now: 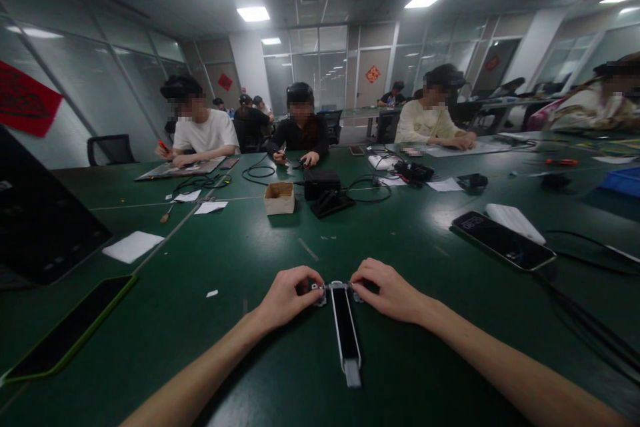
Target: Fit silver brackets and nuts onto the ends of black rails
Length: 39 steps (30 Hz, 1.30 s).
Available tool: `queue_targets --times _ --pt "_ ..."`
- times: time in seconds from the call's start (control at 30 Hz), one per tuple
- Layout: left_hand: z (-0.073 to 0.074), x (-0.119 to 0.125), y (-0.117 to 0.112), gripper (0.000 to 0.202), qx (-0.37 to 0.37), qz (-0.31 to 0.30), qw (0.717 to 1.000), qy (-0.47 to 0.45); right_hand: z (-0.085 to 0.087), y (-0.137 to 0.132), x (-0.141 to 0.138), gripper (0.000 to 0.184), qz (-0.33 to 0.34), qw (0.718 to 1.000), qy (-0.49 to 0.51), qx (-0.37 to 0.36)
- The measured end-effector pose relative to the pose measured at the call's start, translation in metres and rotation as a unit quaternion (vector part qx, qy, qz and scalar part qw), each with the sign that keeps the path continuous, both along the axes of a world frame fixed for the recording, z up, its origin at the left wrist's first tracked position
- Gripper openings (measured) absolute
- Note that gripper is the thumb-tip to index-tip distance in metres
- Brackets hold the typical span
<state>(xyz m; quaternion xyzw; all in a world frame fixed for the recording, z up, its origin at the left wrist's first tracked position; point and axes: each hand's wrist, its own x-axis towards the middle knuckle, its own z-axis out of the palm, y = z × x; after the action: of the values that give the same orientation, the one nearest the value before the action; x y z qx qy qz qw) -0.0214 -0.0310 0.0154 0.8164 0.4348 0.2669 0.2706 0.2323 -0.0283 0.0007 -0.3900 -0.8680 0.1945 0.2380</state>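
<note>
In front of me on the green table lies a long, narrow piece with a dark face and a white frame (345,323). A pale grey tab (353,373) sticks out of its near end. My left hand (291,295) pinches a small grey metal part (320,300) just left of the far end. Over on the right side, my right hand (387,290) has thumb and forefinger closed on a similar small part (357,295), mostly covered by the fingers. Both parts sit close beside the frame; whether they are joined to it I cannot tell.
Beyond my hands stand a small open cardboard box (279,199) and a black box (322,184) with cables. A phone (503,239) lies right, a green-edged phone (73,330) left, near a dark screen (45,213). Several people sit across the table.
</note>
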Motion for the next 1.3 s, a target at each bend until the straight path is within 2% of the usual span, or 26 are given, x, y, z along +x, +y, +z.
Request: queue_targets --times 0.23,0.4,0.7,0.83,0.97,1.3 --pt "-0.0014 -0.0006 0.0002 0.010 0.001 0.003 1.000 -0.014 0.0008 -0.0005 -0.0006 0.017 0.002 1.000 0.006 0.009" --pt "0.0005 0.0015 -0.0008 0.013 0.008 0.029 1.000 -0.004 0.0000 -0.0001 -0.0005 0.017 -0.001 1.000 0.007 0.003" --pt "-0.0006 0.0011 0.0001 0.013 -0.005 0.014 1.000 0.016 -0.0003 0.0003 -0.0006 0.018 0.004 1.000 0.011 0.003" --pt "-0.0032 0.0001 0.0008 0.015 0.003 0.022 1.000 -0.001 -0.0014 0.0005 0.0002 0.020 0.002 1.000 0.010 -0.003" --pt "-0.0030 -0.0006 0.0009 0.017 0.006 0.006 1.000 -0.023 -0.0012 -0.0003 0.0003 0.020 0.000 1.000 0.009 -0.006" --pt "-0.0008 0.0002 -0.0001 0.015 0.005 -0.004 1.000 -0.024 -0.0016 0.0006 -0.0006 0.016 0.004 1.000 0.012 0.007"
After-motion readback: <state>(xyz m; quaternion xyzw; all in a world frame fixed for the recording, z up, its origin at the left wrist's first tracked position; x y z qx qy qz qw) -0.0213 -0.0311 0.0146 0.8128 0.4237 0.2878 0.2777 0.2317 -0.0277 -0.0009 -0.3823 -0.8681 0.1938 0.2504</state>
